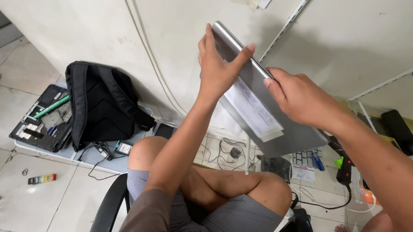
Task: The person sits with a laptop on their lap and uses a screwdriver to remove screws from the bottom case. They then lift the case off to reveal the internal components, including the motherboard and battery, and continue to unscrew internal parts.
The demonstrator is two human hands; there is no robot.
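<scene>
A closed silver laptop (285, 132) is held up in the air in front of a white wall, tilted on its edge, with a white paper label (253, 109) taped to its face. My left hand (218, 64) grips its upper end, fingers over the top edge and thumb on the near face. My right hand (302, 97) clasps the laptop's right edge lower down. Below, my crossed bare knees and checked shorts (237, 215) rest on a black chair (107, 214).
A black backpack (100, 106) lies on the tiled floor at left, beside an opened laptop base (42, 122) with exposed parts and a green tool. Cables, chargers and small items (233, 153) litter the floor under my knees. A glass tabletop with black tools (401, 131) stands at right.
</scene>
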